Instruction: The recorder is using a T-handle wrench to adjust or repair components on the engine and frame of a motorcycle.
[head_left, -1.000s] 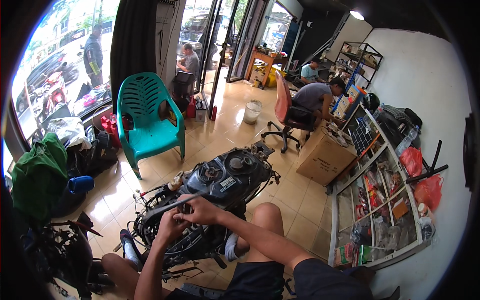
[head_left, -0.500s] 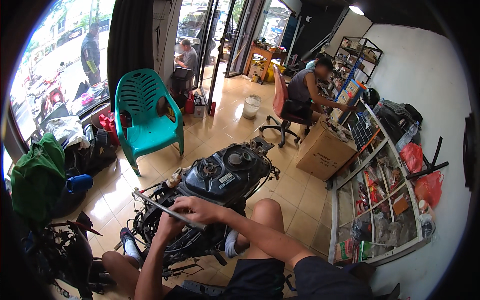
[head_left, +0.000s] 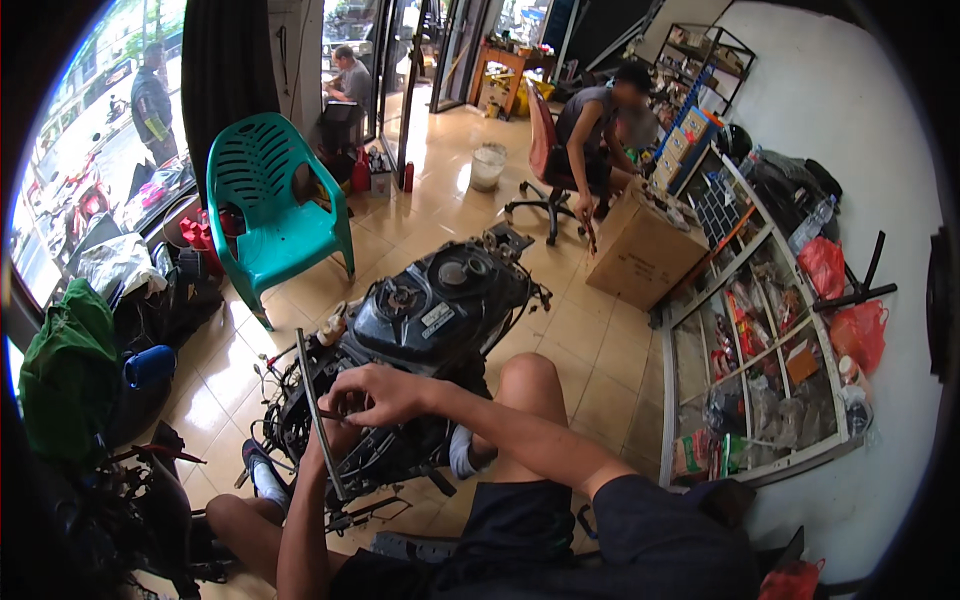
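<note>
A long thin metal bar [head_left: 309,375] slants steeply in front of me, over the side of a stripped motorcycle frame. My right hand [head_left: 378,393] reaches across from the right, its fingers curled in a pinch at the bar's middle. Just below it my left hand [head_left: 338,434] is closed at the bar, partly covered by the bar and the right hand. A short dark piece crosses the bar there; its kind is unclear. Beyond my hands lies the black fuel tank [head_left: 425,305] with round openings on top. Loose cables [head_left: 285,400] hang around the frame.
A green plastic chair [head_left: 275,210] stands at the far left. Further right, a co-worker [head_left: 590,130] leans by a red swivel chair [head_left: 540,130] and a cardboard box [head_left: 645,245]. A glass display case [head_left: 655,420] lines the right. Motorcycle parts [head_left: 140,500] crowd the lower left.
The metal bar has swung from a shallow slant to a steep one. My right hand has shifted left and its grip has changed. The co-worker has bent forward and lowered an arm beside the box.
</note>
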